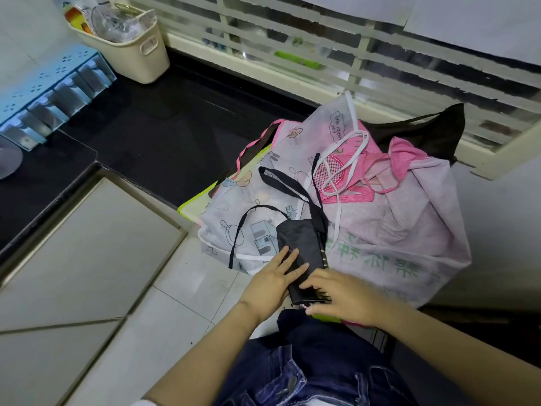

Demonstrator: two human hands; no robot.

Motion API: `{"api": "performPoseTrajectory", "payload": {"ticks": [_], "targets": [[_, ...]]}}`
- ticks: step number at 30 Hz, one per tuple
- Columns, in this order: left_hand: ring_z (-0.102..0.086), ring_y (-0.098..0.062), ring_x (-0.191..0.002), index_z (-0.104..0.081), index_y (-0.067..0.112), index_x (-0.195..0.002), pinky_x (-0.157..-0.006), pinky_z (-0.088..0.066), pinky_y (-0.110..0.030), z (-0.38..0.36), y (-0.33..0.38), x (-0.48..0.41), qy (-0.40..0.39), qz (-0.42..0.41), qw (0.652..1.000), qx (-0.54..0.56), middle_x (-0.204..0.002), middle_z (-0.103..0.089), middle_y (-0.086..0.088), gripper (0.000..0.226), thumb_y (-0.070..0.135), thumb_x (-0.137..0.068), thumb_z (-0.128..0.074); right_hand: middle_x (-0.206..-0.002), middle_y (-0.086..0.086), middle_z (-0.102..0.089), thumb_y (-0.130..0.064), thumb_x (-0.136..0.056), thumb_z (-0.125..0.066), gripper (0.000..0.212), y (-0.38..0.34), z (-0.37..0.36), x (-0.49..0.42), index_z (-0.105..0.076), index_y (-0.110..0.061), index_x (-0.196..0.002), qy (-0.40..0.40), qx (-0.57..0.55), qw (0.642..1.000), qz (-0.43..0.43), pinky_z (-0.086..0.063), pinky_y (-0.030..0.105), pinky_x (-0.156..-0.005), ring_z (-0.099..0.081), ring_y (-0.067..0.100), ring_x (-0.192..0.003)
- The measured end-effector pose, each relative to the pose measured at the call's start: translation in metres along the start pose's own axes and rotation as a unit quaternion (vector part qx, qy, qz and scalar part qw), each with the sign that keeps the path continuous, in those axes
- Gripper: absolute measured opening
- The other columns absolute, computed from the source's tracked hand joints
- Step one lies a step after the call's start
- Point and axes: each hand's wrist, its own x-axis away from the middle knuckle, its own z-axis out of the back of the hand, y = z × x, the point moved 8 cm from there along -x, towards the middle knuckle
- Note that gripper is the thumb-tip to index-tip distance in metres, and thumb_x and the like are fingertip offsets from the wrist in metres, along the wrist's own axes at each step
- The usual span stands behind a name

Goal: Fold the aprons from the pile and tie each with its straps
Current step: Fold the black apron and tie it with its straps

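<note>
A black apron (298, 244) lies folded into a narrow strip on top of the apron pile (395, 224). Its black straps (281, 183) trail loose over the pile, one looping to the left. My left hand (278, 276) lies flat with straight fingers on the left side of the folded strip. My right hand (342, 297) rests on the strip's near end, fingers bent over its edge. The pile holds a white printed apron (234, 224), a pink and white one with white ties, and a dark one at the back.
The pile sits on a green-edged stool (190, 209) over a pale tiled floor. A black counter (152, 127) runs at left with a cream basket (137, 48) and a blue drawer rack (46, 95). A louvred window (380, 54) is behind. My jeans are below.
</note>
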Motion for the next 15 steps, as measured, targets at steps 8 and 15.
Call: {"api": "performPoseTrajectory", "payload": {"ticks": [8, 15], "targets": [[0.019, -0.013, -0.141, -0.015, 0.035, -0.149, -0.117, 0.0, -0.025, -0.011, -0.01, 0.001, -0.011, -0.004, 1.0, 0.018, -0.159, 0.004, 0.001, 0.069, -0.001, -0.096, -0.04, -0.158, -0.003, -0.006, -0.032, -0.101, -0.037, 0.059, 0.04, 0.031, -0.034, -0.01, -0.016, -0.151, 0.019, 0.081, 0.992, -0.099, 0.0, 0.022, -0.114, -0.005, 0.013, -0.146], [0.014, -0.019, -0.145, -0.013, 0.034, -0.15, -0.116, -0.006, -0.024, -0.008, -0.005, 0.001, -0.016, 0.014, 0.999, 0.027, -0.159, 0.009, -0.001, 0.081, -0.012, -0.088, -0.041, -0.104, 0.01, -0.059, -0.021, -0.095, -0.052, 0.022, 0.052, 0.049, -0.034, -0.066, -0.005, -0.102, 0.171, -0.015, 0.964, -0.201, -0.041, 0.027, -0.083, -0.055, 0.022, -0.098]]}}
